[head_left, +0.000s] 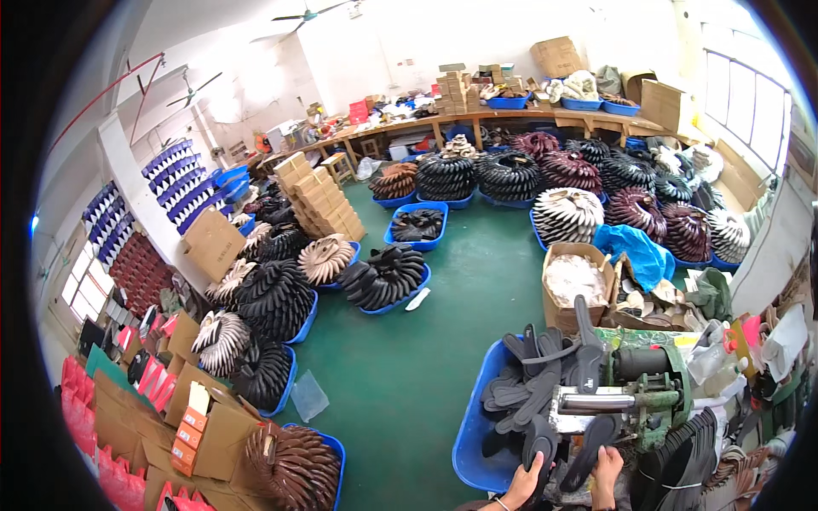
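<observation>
My left hand [521, 484] grips a dark insole [539, 443] by its lower part, thumb on top. In my right hand [607, 470] is another black insole [586, 458], tilted up to the right. Both are held just in front of a green machine [656, 387] with a shiny metal roller [596, 404]. Behind the roller a grey insole [588, 358] stands out lengthwise. To the left of the machine, a blue tub [467, 443] holds a loose heap of grey insoles [521, 383].
Bundled dark soles [682, 456] stand right of my hands. Beyond the machine is a cardboard box [562, 317] of pale pieces. Blue tubs with coiled stacks of soles [273, 302] line the left side and back. A long wooden bench [511, 112] runs along the far wall.
</observation>
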The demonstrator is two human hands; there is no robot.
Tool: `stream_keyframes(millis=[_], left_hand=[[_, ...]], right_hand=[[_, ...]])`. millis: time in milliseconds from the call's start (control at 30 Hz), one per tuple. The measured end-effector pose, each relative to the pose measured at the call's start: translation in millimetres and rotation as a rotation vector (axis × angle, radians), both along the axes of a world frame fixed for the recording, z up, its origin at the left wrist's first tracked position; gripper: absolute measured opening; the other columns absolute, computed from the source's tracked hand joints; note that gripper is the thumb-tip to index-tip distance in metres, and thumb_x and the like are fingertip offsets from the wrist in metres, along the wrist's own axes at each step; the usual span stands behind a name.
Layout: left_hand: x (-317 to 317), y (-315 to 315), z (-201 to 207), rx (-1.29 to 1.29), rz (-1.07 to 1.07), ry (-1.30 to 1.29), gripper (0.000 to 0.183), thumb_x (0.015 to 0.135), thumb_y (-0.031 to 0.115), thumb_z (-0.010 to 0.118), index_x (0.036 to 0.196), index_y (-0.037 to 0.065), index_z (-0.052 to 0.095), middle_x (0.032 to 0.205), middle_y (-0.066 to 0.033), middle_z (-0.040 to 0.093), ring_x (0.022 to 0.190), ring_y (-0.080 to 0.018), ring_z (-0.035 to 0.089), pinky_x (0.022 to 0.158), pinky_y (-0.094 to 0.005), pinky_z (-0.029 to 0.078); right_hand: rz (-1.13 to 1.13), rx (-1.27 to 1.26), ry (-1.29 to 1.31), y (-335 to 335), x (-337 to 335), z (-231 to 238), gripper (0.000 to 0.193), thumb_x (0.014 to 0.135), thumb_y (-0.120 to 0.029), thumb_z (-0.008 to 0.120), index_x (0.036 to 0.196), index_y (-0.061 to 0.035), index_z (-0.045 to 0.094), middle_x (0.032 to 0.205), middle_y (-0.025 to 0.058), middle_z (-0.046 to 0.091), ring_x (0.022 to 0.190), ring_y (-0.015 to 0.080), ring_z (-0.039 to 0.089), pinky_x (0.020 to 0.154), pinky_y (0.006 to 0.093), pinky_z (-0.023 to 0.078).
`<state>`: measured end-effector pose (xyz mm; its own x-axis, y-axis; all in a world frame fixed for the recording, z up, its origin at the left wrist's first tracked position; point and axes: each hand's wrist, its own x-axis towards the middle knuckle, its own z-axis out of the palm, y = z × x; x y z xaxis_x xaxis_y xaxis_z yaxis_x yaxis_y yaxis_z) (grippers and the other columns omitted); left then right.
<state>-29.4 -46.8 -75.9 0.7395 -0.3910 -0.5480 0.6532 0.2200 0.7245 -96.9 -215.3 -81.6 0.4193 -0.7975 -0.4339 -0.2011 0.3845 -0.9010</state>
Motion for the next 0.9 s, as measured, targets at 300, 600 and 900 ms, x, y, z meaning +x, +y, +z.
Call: stream_keyframes(millis=[300,600,900], left_hand=[[3.1,14.1,-29.0,-0.019,-0.286,-0.142,0.039,0.089,0.026,0.066,0.115,-0.002,0.059,0.104,-0.0051,0.063,0.095,-0.0102,0.055,0.08,-0.027,0.047],[28.3,-7.6,46.7,0.195,-0.323,-0.715,0.028,0.091,0.011,0.06,0.114,-0.005,0.061,0.099,-0.0066,0.067,0.087,-0.0065,0.057,0.076,-0.0238,0.049],[98.2,50.9,6.5,0.296,-0.3,-0.522,0.043,0.09,0.011,0.06,0.13,0.0,0.048,0.102,-0.0137,0.068,0.09,-0.0145,0.064,0.082,-0.0271,0.05]], right_hand=[[0.5,0.163,-0.247,86.8,-21.5,24.4,0.02,0.092,-0.012,0.059,0.107,0.0006,0.059,0.093,0.0033,0.063,0.08,0.0095,0.058,0.068,0.0238,0.048],[0.369,-0.091,-0.038,73.1,-23.1,50.5,0.015,0.084,-0.012,0.067,0.077,-0.0041,0.056,0.064,-0.0104,0.038,0.058,0.0008,0.031,0.049,0.0212,0.026],[0.141,0.077,-0.035,15.6,15.1,31.3,0.016,0.09,-0.016,0.062,0.083,-0.0014,0.06,0.075,0.0022,0.062,0.063,0.0072,0.056,0.055,0.0216,0.045]])
